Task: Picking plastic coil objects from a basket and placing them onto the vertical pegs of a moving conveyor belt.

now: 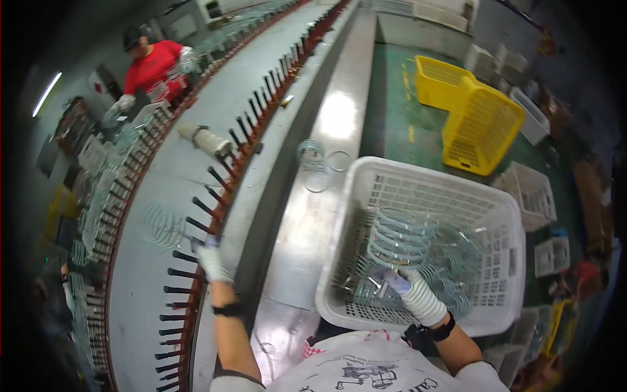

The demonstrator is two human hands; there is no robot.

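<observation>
My left hand (213, 260), in a white-and-grey glove, is at the row of black pegs. Its fingers are closed at the end of a pale green wire coil (163, 225) that stretches out to the left over the grey surface; the grip itself is slightly blurred. My right hand (408, 287), gloved the same way, is inside a white plastic basket (503, 196). It closes on the near end of a large pale green coil spring (401, 238), which stands above more coils (457, 264) heaped in the basket.
Loose coils (311, 153) and wire rings lie on the metal bench (294, 242). A whitish roll (204, 139) rests by the pegs (255, 111). Yellow baskets (483, 127) stand on the green floor. Across the line, a person in red (153, 68) works beside hanging coils.
</observation>
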